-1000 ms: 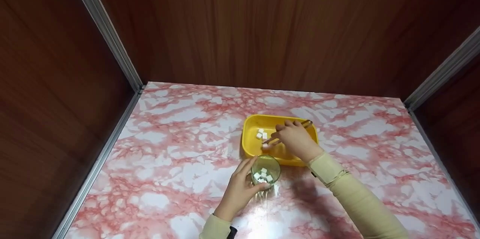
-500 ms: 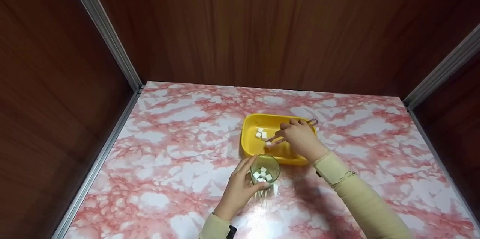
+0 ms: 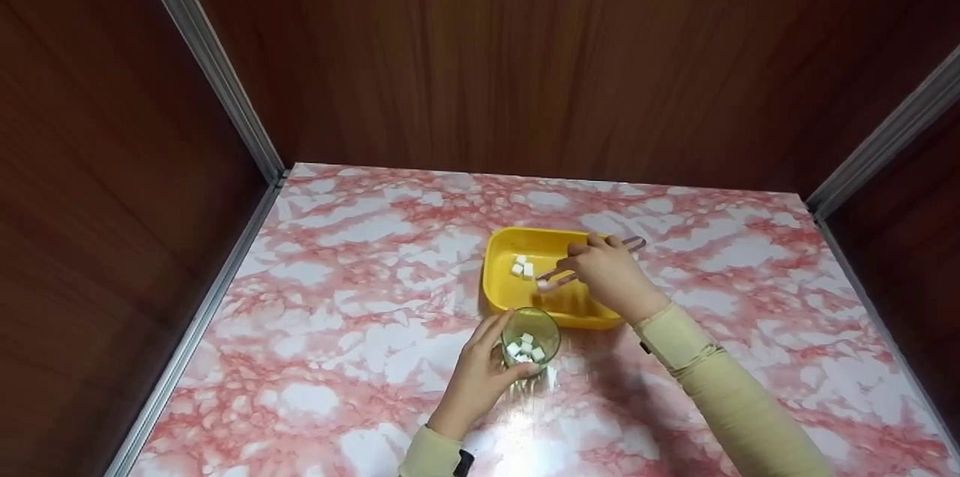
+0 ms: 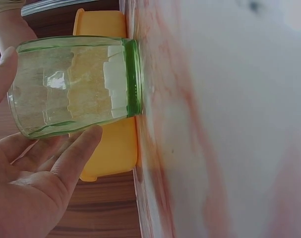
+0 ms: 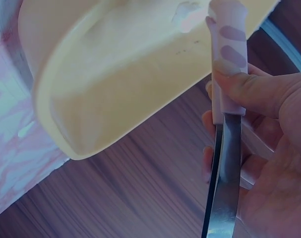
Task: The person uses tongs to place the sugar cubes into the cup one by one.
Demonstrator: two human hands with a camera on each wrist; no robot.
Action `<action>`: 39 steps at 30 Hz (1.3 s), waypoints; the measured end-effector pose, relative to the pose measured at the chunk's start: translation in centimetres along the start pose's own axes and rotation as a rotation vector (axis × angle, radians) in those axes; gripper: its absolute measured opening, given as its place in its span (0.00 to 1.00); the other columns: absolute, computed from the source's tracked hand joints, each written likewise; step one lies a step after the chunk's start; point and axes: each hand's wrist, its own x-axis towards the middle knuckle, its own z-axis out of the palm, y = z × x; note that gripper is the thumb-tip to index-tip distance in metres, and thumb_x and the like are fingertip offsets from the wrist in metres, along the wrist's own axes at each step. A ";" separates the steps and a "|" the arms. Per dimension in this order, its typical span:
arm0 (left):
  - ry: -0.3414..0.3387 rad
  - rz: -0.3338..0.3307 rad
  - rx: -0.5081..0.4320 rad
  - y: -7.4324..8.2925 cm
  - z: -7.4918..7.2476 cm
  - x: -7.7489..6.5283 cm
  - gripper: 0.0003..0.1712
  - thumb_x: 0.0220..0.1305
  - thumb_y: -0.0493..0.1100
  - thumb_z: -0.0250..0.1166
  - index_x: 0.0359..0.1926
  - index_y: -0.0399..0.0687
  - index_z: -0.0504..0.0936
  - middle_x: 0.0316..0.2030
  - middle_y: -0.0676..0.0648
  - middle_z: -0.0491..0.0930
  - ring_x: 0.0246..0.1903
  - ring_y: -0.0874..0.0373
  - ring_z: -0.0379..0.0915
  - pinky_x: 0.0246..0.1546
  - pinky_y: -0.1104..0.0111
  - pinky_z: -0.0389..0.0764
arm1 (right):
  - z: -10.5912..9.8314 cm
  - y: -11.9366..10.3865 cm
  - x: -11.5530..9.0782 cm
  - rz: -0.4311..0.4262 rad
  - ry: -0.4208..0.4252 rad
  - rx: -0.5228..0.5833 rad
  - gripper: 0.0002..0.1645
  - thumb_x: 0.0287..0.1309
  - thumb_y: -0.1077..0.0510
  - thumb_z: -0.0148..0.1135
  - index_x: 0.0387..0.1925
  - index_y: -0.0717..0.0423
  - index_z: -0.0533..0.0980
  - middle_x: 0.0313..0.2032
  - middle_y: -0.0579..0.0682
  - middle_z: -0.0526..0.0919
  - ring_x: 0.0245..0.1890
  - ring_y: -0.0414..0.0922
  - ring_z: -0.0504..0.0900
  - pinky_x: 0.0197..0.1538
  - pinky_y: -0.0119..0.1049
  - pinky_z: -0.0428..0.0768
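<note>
My left hand (image 3: 480, 372) holds a green-tinted glass (image 4: 76, 84), thumb on one side and fingers along the other. Upright on the table, the glass has several white cubes (image 3: 527, 349) at its bottom. My right hand (image 3: 611, 274) grips a pair of tongs (image 5: 227, 144) with metal arms and pale pink ends, squeezed between thumb and fingers. Between the tong tips, over the yellow tray (image 3: 491, 289), is one white cube (image 3: 543, 285). Several other white cubes (image 3: 523, 267) lie in the tray's left half.
Just behind the glass stands the tray, its near wall close to the glass's rim. A red-and-white marbled tabletop (image 3: 337, 312) lies under everything. Dark wood panels (image 3: 465, 57) with metal corner posts (image 3: 210, 57) enclose the back and sides.
My right hand has shifted slightly right, and the tongs and the cube at their tips have moved with it, away from the other cubes. The left hand and glass have stayed put.
</note>
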 end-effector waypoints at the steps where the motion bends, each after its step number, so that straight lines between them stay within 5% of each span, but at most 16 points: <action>1: 0.000 0.002 -0.008 0.0 0.0 0.0 0.48 0.52 0.51 0.73 0.72 0.57 0.60 0.66 0.54 0.61 0.62 0.53 0.63 0.56 0.65 0.74 | -0.1 0.0 -0.1 0.002 -0.004 0.003 0.23 0.46 0.73 0.69 0.37 0.41 0.87 0.32 0.47 0.80 0.38 0.52 0.74 0.37 0.49 0.72; 19: 0.009 -0.007 0.015 0.0 0.0 0.0 0.48 0.51 0.55 0.72 0.71 0.59 0.61 0.66 0.54 0.60 0.61 0.51 0.65 0.54 0.66 0.76 | -2.0 -0.1 -0.7 -0.008 -0.017 -0.005 0.22 0.44 0.69 0.73 0.39 0.42 0.86 0.33 0.46 0.80 0.35 0.52 0.74 0.36 0.48 0.71; 29: 0.011 0.017 0.083 -0.1 0.0 0.1 0.49 0.52 0.56 0.71 0.71 0.50 0.61 0.66 0.54 0.61 0.63 0.57 0.60 0.59 0.67 0.70 | -3.2 -0.4 -1.1 -0.011 0.008 -0.019 0.22 0.42 0.67 0.75 0.41 0.43 0.86 0.34 0.46 0.80 0.35 0.52 0.73 0.35 0.46 0.71; 39: 0.014 0.010 0.112 -0.2 0.0 0.0 0.49 0.51 0.58 0.71 0.72 0.52 0.61 0.66 0.56 0.61 0.64 0.56 0.59 0.63 0.62 0.66 | -4.6 -1.0 -1.5 -0.017 -0.009 -0.027 0.23 0.42 0.66 0.76 0.42 0.45 0.86 0.36 0.46 0.80 0.34 0.51 0.72 0.36 0.45 0.72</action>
